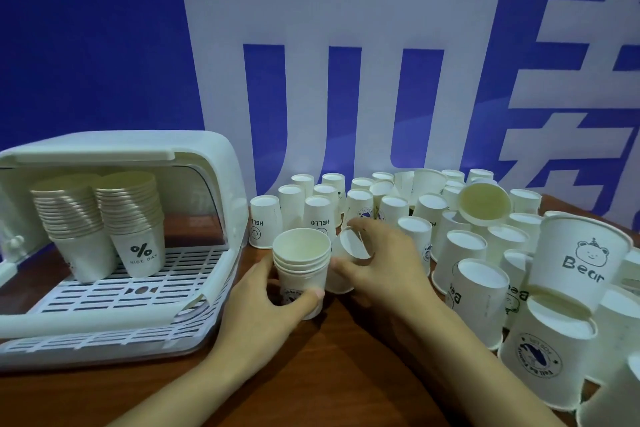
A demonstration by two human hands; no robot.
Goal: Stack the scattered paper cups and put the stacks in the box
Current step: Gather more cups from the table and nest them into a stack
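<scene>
Centrally on the brown worktop (346, 374), the left hand (273, 302) is wrapped around a short stack of cups (300, 270), standing upright with its mouth up; about four rolled rims show one above another, and a round dark-blue print sits low on its side. Just beside it, the right hand (377, 260) is closed on a single cup (348, 262), tilted so that its open mouth faces up and to the right, its base touching or nearly touching the stack.

All the cups are plain white paper with thin rolled rims. To the right, the scattered cups (467, 246) crowd the worktop, most upside down with flat bottoms up, a few lying tilted; some carry "HELLO", others a bear drawing with "Bear", others a round blue badge.

At the left stands the box (221, 166), pale with a raised clear lid and a slotted white floor. Inside are two tall stacks (131, 218), side by side and upright; the right one reads "% NICE DAY".
</scene>
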